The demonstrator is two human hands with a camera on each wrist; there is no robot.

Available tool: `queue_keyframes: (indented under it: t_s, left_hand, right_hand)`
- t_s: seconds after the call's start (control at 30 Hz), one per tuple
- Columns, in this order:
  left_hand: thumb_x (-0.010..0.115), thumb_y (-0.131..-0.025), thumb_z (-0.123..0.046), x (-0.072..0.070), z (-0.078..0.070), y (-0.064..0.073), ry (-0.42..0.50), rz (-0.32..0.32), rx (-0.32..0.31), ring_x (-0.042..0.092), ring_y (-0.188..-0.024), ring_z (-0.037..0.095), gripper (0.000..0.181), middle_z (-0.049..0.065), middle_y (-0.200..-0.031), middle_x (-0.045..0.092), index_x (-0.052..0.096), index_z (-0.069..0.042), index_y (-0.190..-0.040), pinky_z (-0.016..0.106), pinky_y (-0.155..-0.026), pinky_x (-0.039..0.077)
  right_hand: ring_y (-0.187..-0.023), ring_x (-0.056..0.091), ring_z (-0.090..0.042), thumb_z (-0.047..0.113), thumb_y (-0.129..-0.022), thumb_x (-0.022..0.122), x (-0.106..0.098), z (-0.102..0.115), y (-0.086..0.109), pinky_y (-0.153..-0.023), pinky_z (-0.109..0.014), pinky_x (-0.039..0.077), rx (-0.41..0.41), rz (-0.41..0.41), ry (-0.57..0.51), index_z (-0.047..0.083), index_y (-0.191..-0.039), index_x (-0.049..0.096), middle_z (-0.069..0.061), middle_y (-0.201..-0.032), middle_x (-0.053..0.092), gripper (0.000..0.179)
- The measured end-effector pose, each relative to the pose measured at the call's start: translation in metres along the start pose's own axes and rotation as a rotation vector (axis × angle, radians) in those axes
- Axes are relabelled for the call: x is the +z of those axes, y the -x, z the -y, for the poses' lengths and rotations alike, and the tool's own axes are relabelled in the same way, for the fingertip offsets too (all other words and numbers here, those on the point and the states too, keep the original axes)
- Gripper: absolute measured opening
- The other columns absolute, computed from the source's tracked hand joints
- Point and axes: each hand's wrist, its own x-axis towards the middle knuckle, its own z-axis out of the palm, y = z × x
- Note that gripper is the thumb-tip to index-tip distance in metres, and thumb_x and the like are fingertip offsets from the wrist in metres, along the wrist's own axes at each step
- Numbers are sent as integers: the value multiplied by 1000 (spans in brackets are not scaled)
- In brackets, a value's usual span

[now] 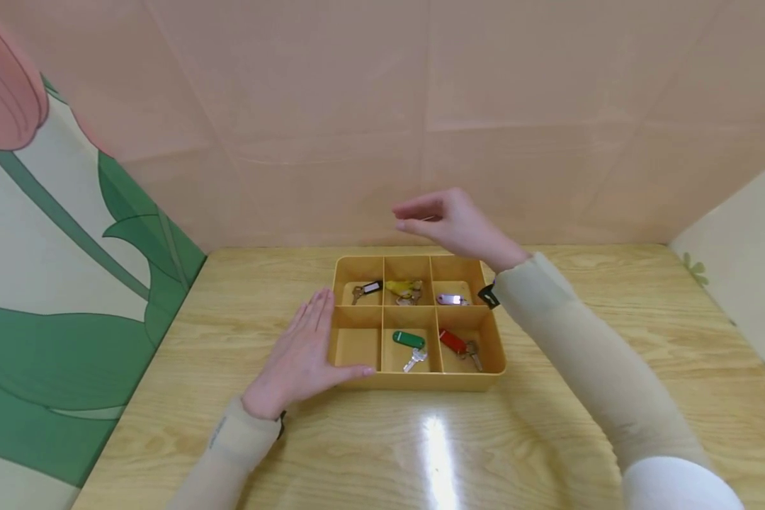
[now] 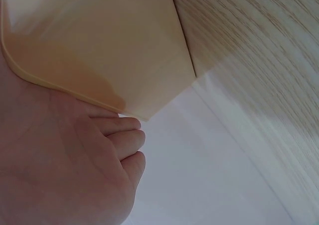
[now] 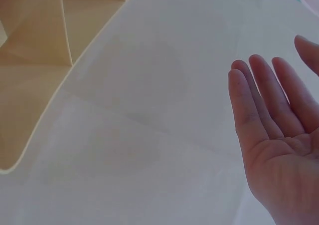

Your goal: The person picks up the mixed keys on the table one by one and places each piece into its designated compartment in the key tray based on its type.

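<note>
A yellow-orange divided box stands on the table. My left hand rests against its left side with fingers extended, the thumb lying along the front rim. Above the box's back edge my right hand is raised, fingers gently bent; the right wrist view shows nothing in its palm. In the back row lie a key with a black tag, keys with a yellow tag and a pale purple tag. Up front are a key with a green tag, in the middle, and one with a red tag, at right.
The wooden table meets a pinkish wall covering just behind the box. A side panel with painted green leaves stands at the left, and a pale panel at the right.
</note>
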Motion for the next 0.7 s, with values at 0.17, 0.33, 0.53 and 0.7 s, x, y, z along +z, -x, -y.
queue_keyframes:
  t_s: [0.17, 0.33, 0.53, 0.7]
  left_hand:
    - [55, -80, -86, 0, 0, 0, -6, 3, -3, -8, -153, 23, 130, 12, -167, -8, -6, -5, -161, 39, -123, 1]
    - [55, -79, -87, 0, 1, 0, -10, -4, 2, -7, -153, 23, 130, 12, -167, -7, -2, -3, -161, 39, -123, 2]
    - [48, -78, -91, 0, 1, 1, -23, -10, 6, -4, -154, 25, 132, 13, -167, -5, 3, 1, -162, 40, -124, 4]
    - [46, -77, -92, 0, 1, 1, -25, -7, 6, -1, -154, 28, 133, 13, -167, -6, 1, 0, -161, 40, -124, 4]
  right_hand:
    - [-109, 67, -18, 34, -97, 72, -7, -1, 7, -97, -40, 54, 6, -9, 1, 11, -129, 72, -4, -125, 70, 39]
    - [-110, 67, -19, 35, -97, 72, -15, -7, 15, -97, -40, 54, 12, -18, 2, 10, -129, 71, -5, -126, 70, 40]
    - [-110, 67, -20, 32, -98, 71, -26, -16, 26, -96, -39, 55, 33, -44, 20, 10, -130, 70, -5, -126, 70, 39]
    - [-110, 67, -19, 32, -98, 71, -36, -25, 34, -95, -38, 55, 68, -73, 48, 10, -130, 71, -4, -125, 70, 39]
